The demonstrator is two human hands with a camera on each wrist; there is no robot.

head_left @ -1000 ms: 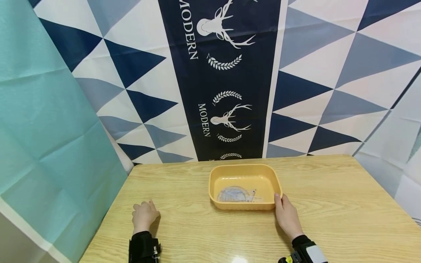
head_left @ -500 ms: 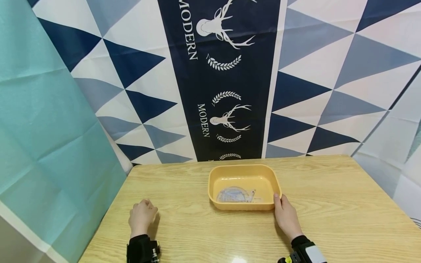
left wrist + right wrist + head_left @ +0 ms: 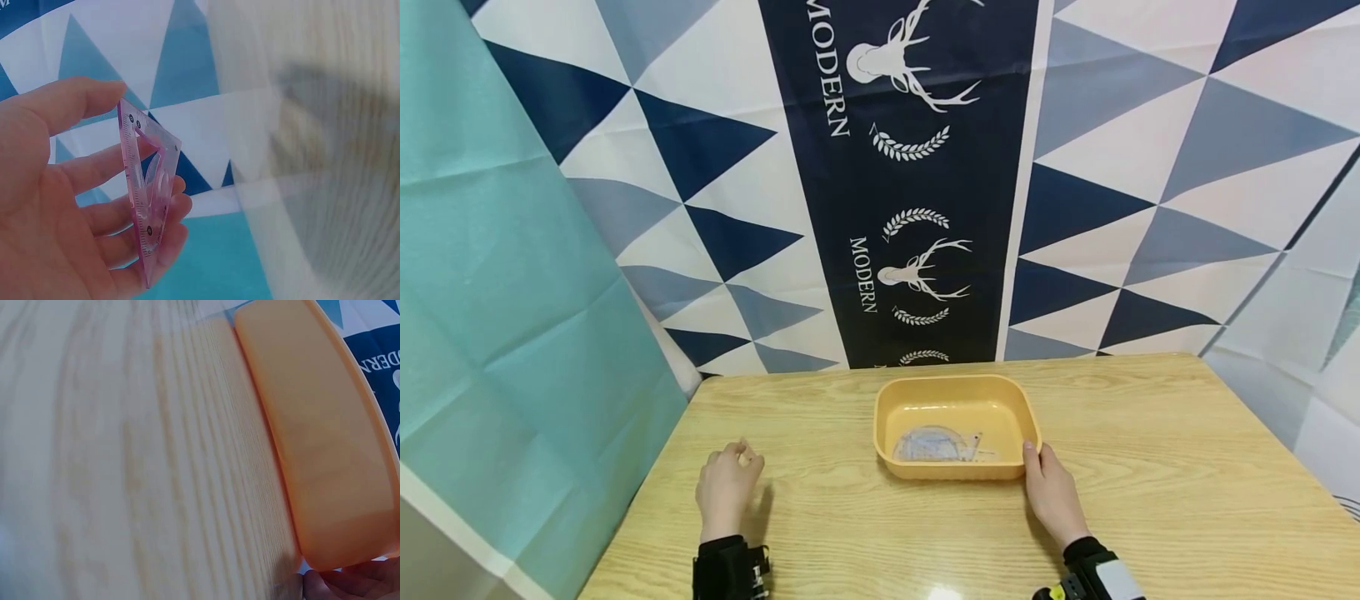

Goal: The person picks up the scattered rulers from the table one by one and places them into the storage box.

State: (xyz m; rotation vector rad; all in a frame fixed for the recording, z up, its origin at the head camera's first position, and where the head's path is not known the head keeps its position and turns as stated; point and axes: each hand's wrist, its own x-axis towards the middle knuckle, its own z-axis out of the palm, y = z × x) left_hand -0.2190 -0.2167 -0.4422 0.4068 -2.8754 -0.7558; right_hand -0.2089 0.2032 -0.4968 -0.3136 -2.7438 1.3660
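Note:
My left hand (image 3: 724, 493) is above the left side of the table. In the left wrist view it pinches a clear pink set square (image 3: 145, 234) between thumb and fingers, at one corner, with the other fingers curled behind it. My right hand (image 3: 1054, 496) grips the right front corner of a yellow plastic tray (image 3: 955, 472), thumb over the rim. Inside the tray lie a clear rounded piece, like a protractor (image 3: 927, 446), and a small whitish item (image 3: 976, 447) too small to identify. Only a few fingers (image 3: 359, 581) of the right hand show in the right wrist view.
The wooden table (image 3: 865, 542) has its back edge against a patterned cloth (image 3: 917, 183). A turquoise cloth (image 3: 535, 275) hangs along the left side. Bare tabletop lies between my left hand and the tray.
My left hand has shifted and lifted a little off the table, its fingers drawing together and its shadow now apart from it. The right hand and the tray stay in place.

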